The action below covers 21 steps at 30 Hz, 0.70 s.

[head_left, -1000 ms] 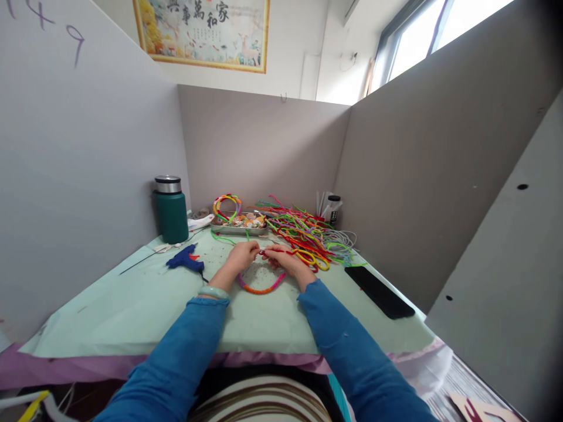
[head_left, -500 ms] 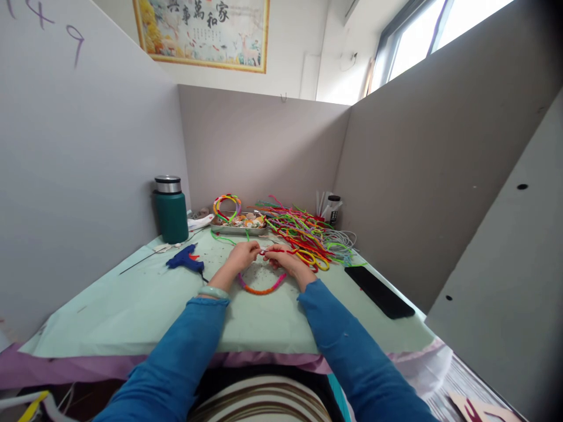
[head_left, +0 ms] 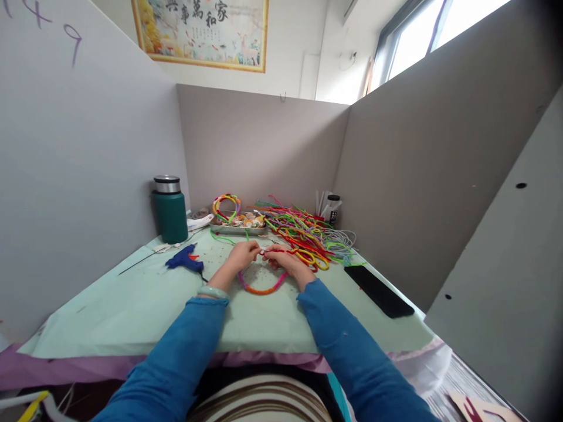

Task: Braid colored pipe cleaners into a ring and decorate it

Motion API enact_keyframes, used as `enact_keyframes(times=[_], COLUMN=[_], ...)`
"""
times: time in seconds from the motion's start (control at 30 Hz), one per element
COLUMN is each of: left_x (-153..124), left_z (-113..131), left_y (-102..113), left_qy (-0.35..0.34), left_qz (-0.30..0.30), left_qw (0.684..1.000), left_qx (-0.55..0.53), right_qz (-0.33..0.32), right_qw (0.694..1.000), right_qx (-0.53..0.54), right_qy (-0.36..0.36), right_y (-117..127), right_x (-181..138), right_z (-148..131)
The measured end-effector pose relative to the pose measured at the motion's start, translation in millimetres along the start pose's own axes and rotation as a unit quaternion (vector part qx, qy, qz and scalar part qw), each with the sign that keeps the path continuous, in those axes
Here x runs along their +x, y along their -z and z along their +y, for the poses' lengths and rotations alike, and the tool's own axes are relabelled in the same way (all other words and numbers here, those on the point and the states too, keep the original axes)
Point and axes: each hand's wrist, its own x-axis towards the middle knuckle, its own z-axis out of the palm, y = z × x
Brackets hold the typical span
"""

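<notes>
While the right hand (head_left: 281,258) pinches closed on a fuzzy red strand (head_left: 285,251), nearer it, axis crosswise | left hand (head_left: 244,254) bunched opposite, can't tell its hold | soft multicoloured hoop (head_left: 263,291) bows wearer-ward between the wrists, over smooth pale-green cloth (head_left: 268,328)

Red strand (head_left: 287,251): tip lost where your left hand (head_left: 243,255) meets your right hand (head_left: 281,258); too small to read.
Wrapped ring (head_left: 263,291): far side hidden by your hands.
Glue gun cord (head_left: 203,276): runs out of sight behind your left wrist.
Tray pieces (head_left: 247,221): beyond your left hand, too small to identify.
Framed picture (head_left: 206,36): far beyond, top cut off.
</notes>
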Motion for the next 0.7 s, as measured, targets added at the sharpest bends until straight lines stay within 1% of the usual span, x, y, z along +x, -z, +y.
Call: enact_keyframes(times=[0.23,0.7], left_x=[0.0,1.1], left_z=[0.4,-2.2], left_y=[0.1,0.1], left_qy=[0.000,0.006], left_qz=[0.003,0.007], left_qw=[1.000,1.000], left_qx=[-0.006,-0.020], right_qz=[0.000,0.002], right_qw=[1.000,1.000], right_qx=[0.002,0.011], right_qy=[0.003,-0.012], right_y=[-0.7,-0.8], right_x=[0.4,0.6], right_z=[-0.9,-1.4])
